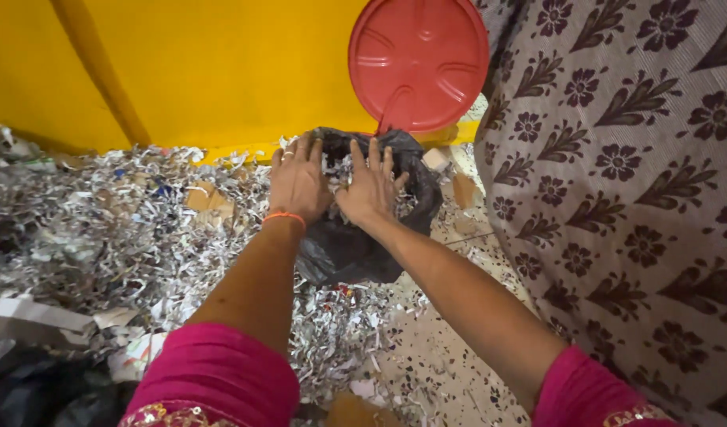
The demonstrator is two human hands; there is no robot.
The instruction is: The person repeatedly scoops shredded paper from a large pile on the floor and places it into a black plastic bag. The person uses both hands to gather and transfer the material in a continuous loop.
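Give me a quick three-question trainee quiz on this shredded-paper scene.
1. True or false: both hands, left hand and right hand, rest flat on the contents of the black bag.
2. Which wrist carries the orange band? A) left B) right
3. What round thing leans against the yellow wall behind the bag?

Key: 1. True. 2. A. 3. A red lid.

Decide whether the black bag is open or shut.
Open: both hands press shredded paper into the black bag's mouth.
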